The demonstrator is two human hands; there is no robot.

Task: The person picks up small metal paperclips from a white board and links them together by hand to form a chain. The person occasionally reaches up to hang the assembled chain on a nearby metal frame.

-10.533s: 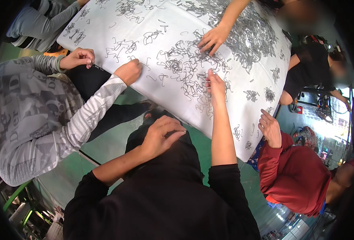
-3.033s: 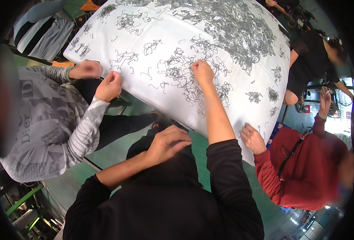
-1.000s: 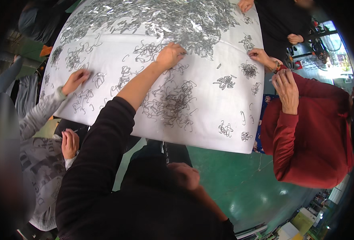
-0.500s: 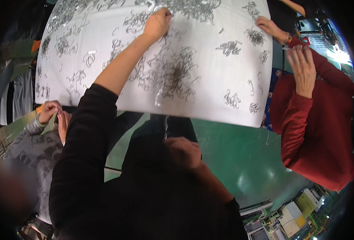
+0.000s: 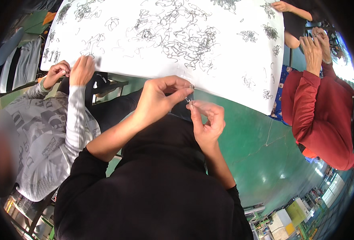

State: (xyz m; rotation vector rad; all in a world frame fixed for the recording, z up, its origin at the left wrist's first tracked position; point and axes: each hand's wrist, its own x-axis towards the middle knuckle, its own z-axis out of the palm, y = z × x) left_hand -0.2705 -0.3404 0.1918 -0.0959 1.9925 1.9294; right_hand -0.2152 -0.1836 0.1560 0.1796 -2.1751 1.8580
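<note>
Over my lap, just off the near edge of the table, my two hands meet. My left hand [image 5: 161, 97] is closed in a pinch, with a small shiny bit of metal at its fingertips. Just below it, my right hand [image 5: 209, 120] pinches a small curved metal piece [image 5: 188, 99] between thumb and forefinger. Fingers cover most of what both hands hold, so its full shape is hidden. Beyond them, a loose pile of dark, thin, curved metal pieces [image 5: 191, 44] lies spread on the white tabletop [image 5: 117, 60].
Smaller clusters of curved pieces [image 5: 248, 36] lie around the table. At left, a person in a patterned grey top [image 5: 45, 148] has both hands by the table edge. A person in a red top [image 5: 321, 116] sits at right; another hand [image 5: 283, 7] reaches in at far right.
My left hand has come back from the far pile to my lap. My right hand has risen to meet it. The person in red has lifted a hand off the table. The view has shifted.
</note>
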